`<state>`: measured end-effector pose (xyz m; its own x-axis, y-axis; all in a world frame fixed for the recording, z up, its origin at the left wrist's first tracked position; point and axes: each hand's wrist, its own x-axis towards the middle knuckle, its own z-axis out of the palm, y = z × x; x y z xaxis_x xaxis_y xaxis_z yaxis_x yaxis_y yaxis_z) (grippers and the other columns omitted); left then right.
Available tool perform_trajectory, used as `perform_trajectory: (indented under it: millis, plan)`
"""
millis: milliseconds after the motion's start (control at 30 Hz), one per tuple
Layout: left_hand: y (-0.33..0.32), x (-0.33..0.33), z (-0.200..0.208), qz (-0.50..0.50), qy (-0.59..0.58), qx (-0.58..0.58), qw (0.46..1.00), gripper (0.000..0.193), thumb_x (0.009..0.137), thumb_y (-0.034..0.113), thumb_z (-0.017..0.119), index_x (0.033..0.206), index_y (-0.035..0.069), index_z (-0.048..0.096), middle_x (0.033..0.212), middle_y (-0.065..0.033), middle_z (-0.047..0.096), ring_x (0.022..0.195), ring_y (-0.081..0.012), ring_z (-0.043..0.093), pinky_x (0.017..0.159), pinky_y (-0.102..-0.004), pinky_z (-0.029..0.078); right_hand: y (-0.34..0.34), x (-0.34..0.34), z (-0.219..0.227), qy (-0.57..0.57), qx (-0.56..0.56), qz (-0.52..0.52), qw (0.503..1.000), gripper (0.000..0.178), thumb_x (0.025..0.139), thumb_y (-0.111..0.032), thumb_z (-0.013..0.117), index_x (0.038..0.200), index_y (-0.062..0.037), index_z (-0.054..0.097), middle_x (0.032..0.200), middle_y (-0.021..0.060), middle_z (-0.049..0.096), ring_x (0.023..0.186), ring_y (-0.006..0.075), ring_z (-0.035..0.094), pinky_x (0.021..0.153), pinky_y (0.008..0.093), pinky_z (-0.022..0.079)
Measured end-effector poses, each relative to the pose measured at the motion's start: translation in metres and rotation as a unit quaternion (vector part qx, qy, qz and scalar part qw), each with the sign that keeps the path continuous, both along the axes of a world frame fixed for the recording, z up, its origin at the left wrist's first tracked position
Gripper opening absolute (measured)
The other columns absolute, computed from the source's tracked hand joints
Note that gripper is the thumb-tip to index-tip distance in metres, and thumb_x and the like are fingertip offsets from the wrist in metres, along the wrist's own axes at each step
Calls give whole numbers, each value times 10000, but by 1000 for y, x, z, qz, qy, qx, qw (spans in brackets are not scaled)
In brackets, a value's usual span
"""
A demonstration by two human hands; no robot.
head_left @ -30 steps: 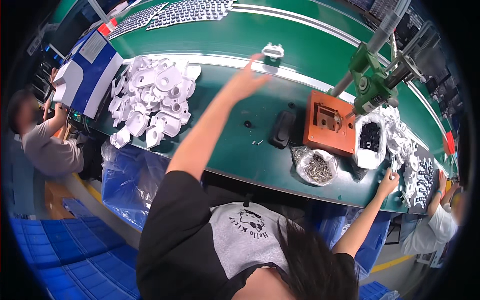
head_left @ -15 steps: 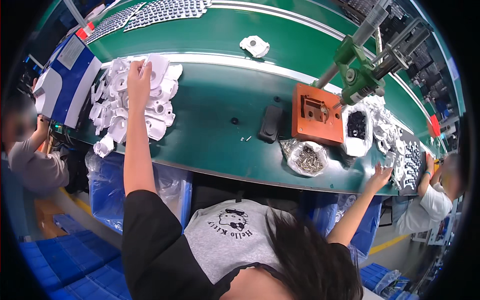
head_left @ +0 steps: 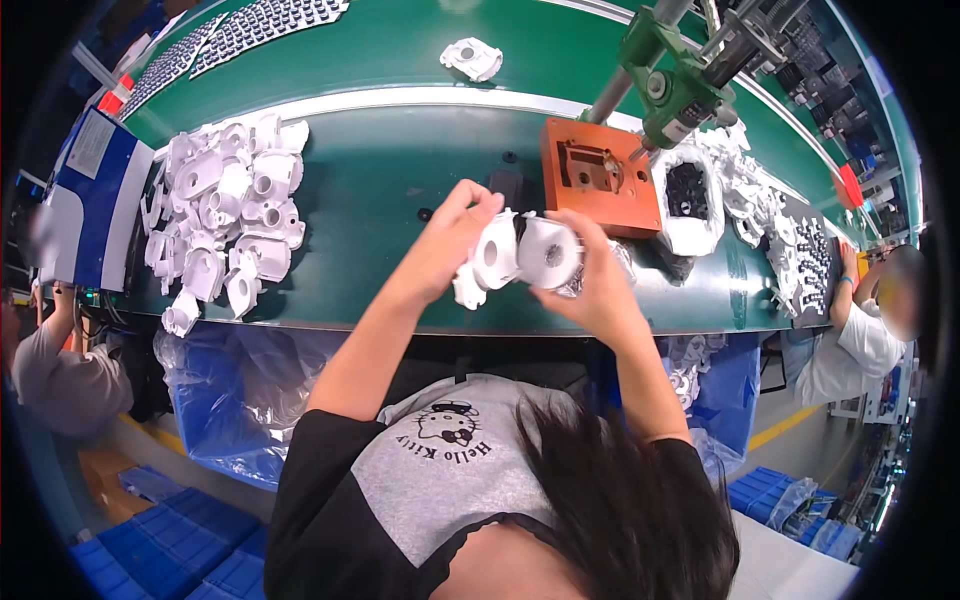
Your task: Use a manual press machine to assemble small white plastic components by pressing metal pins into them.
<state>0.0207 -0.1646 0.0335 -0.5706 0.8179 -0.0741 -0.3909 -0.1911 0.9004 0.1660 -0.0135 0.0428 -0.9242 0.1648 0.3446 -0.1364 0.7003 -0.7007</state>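
- While both hands work close together before the person's chest, the left hand (head_left: 455, 238) has its grip pinching the outer side of a ringed white part (head_left: 493, 253).
- The right hand (head_left: 602, 285) has its grip around a rounder white part (head_left: 551, 256), fingers over the upper edge and thumb below, so neither grip is free.
- Both white parts are held up over the near side of the green tabletop (head_left: 370, 222), side by side; whether they touch or merely overlap in this view, I cannot tell.
- As a judgement, the step in hand looks like handling the two pieces as a pair, perhaps turning one to suit the other.
- The next move seems to call for a steady pinch on each piece, with matching tilt and the facing edges kept in sight between the fingers.
- To the right, just beyond the fingers, stands an orange block (head_left: 612, 207) with a recess on top, a green press head (head_left: 672, 108) above it; neither white part sits in that recess.
- Farther left lies a heap of white parts (head_left: 225, 205), well apart from the hands.
- Beside the block, a white bag (head_left: 692, 238) holds black pieces (head_left: 687, 190); care near its rim seems sensible.
- A dark gap shows between the held parts, too small to read.
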Motion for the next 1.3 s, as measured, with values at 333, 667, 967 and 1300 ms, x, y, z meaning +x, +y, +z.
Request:
perform_trajectory:
  millis: [333, 667, 967, 1300]
  plan:
    - [16, 18, -11, 34, 10, -43, 998, 310, 979, 373, 452, 895, 75, 462, 779, 15, 461, 691, -42, 439, 604, -210, 398, -24, -14, 14, 27, 168, 63, 983, 919, 559, -88, 806, 1347, 34, 349, 1285, 170, 471, 946, 314, 484, 887, 381, 425]
    - [26, 27, -34, 65, 27, -94, 993, 414, 975, 476, 381, 967, 70, 464, 851, -34, 502, 759, -106, 519, 676, -260, 457, -22, -8, 5, -7, 119, 71, 990, 888, 597, -85, 782, 1362, 23, 345, 1320, 159, 436, 1009, 320, 461, 914, 387, 419]
    - [29, 37, -21, 46, -59, -62, 995, 374, 979, 441, 392, 1076, 82, 420, 836, -19, 470, 711, -91, 483, 626, -232, 413, -5, -4, 9, -123, -214, -26, 969, 645, 682, -139, 806, 1205, 6, 457, 1100, 89, 565, 957, 169, 557, 832, 302, 469]
    - [46, 41, 4, 25, 487, -91, 869, 248, 794, 123, 642, 1002, 34, 539, 1051, -138, 626, 938, -279, 617, 772, -361, 491, 61, 14, -3, 43, -456, -47, 888, 383, 861, -228, 653, 1137, 7, 529, 1031, 43, 592, 858, 104, 570, 734, 260, 475]
